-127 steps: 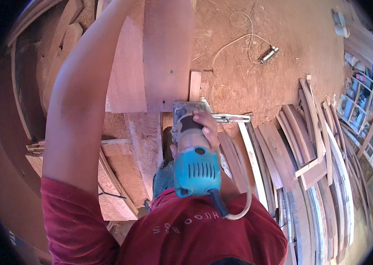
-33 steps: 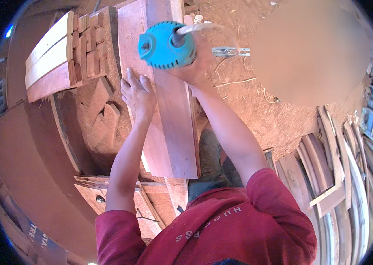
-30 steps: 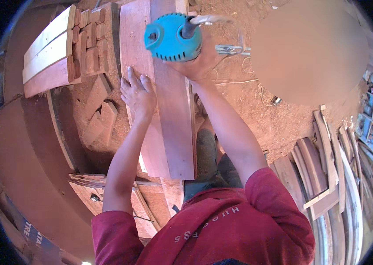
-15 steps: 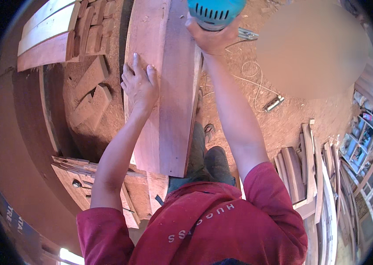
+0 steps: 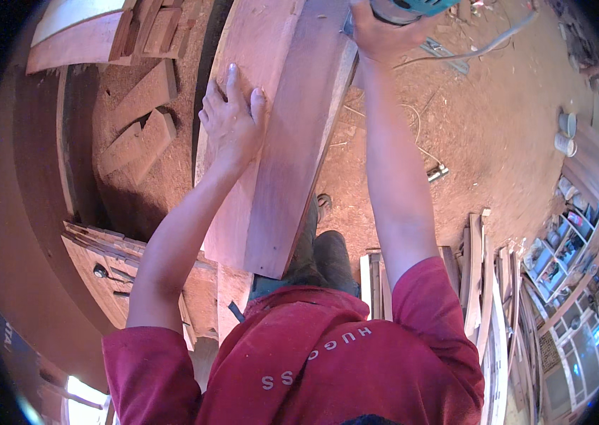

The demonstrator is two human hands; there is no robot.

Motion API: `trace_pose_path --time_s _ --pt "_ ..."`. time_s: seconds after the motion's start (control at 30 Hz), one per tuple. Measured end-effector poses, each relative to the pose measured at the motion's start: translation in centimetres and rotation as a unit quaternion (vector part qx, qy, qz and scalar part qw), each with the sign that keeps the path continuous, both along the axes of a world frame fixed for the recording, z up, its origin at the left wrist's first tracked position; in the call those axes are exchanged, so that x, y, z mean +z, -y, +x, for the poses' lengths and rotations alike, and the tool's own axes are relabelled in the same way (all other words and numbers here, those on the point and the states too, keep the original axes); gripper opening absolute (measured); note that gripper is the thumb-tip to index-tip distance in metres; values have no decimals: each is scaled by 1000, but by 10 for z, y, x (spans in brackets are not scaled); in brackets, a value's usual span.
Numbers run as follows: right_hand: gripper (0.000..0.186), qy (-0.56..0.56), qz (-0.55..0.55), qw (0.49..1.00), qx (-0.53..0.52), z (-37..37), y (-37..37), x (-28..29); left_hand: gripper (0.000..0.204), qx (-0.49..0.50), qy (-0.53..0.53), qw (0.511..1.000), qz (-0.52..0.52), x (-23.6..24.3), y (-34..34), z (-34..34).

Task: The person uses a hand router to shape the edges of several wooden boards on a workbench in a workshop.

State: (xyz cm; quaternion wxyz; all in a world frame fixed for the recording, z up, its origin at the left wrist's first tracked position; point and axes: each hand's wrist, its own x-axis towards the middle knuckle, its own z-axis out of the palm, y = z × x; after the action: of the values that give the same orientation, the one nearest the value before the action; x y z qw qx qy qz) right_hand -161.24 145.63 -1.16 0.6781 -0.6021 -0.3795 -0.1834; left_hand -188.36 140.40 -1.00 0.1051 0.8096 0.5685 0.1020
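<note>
A long board of reddish-brown wood (image 5: 292,134), made of a lighter and a darker strip, runs away from my waist. My left hand (image 5: 232,127) rests on its lighter left side, fingers spread and holding nothing. At the far right edge of the board, my right hand (image 5: 384,39) is wrapped round a teal power tool (image 5: 420,8). The tool is cut off by the top of the picture, so its exact kind is unclear. A metal piece (image 5: 444,55) juts out beside it. My right hand hides whether the tool touches the board.
Stacked boards (image 5: 76,42) and wood offcuts (image 5: 140,134) lie to the left. Near my left elbow is a bench with hand tools (image 5: 101,271). A cord (image 5: 494,44) trails right over the dusty floor (image 5: 483,134). Long strips (image 5: 480,276) stand at lower right; white buckets (image 5: 566,134) are beyond.
My right hand and the teal tool have moved right and farther away, over the board's right edge. My left hand stays spread on the board. The whole view has shifted slightly.
</note>
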Motion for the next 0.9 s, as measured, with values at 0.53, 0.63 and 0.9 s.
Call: trace_pose_path --time_s 0.53,0.63,0.9 --pt "78 35 -10 993 -114 30 -34 -13 68 -4 0 1000 5 -3 -3 -2" --pt "78 30 10 994 -101 34 -42 -11 66 -6 -2 1000 -2 0 -2 -1" --pt "74 29 4 997 -65 44 -51 -5 66 5 -13 1000 -12 3 -3 0"
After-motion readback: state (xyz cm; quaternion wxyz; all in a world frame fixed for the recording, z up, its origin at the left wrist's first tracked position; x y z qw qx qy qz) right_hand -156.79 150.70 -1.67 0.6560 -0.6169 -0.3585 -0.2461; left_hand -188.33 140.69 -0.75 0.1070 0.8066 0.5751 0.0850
